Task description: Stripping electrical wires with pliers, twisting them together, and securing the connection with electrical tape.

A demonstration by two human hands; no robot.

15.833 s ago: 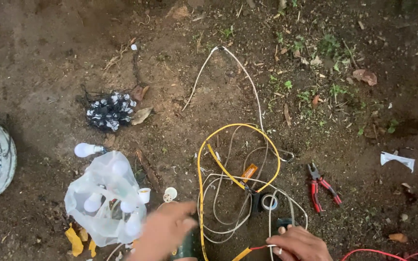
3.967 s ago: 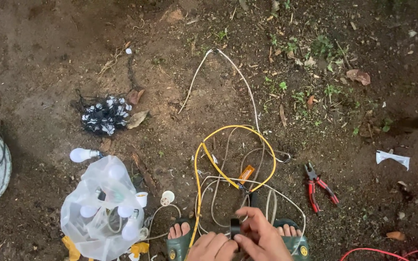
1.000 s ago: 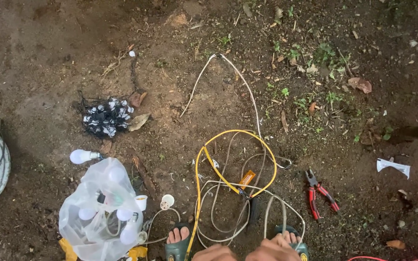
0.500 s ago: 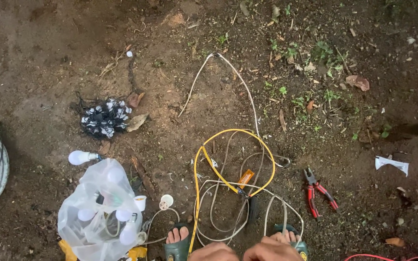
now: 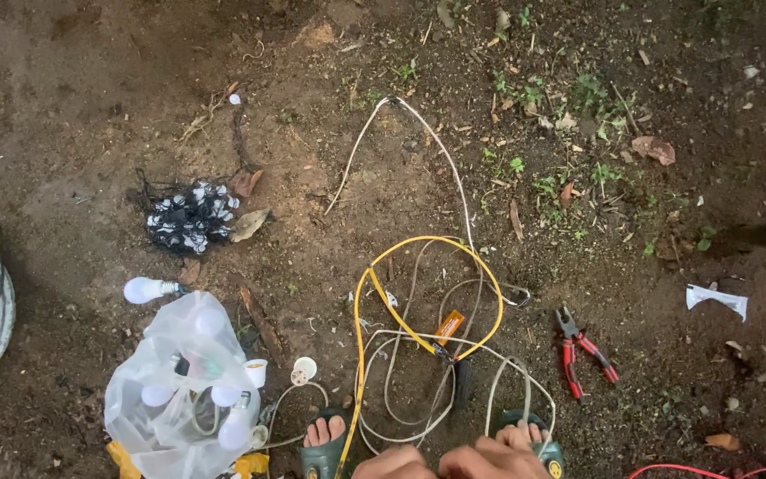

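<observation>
Head cam: your left hand and right hand sit knuckle to knuckle at bottom centre, cropped by the frame edge; can't tell if they're open or gripping anything. The wires, yellow and white, lie tangled on dirt just above them. Red pliers lie right of centre, a bag of bulbs at lower left.

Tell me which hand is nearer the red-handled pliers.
Right. The right hand sits at the bottom edge, below-left of the red-handled pliers; the left hand is beside it, farther left.
</observation>
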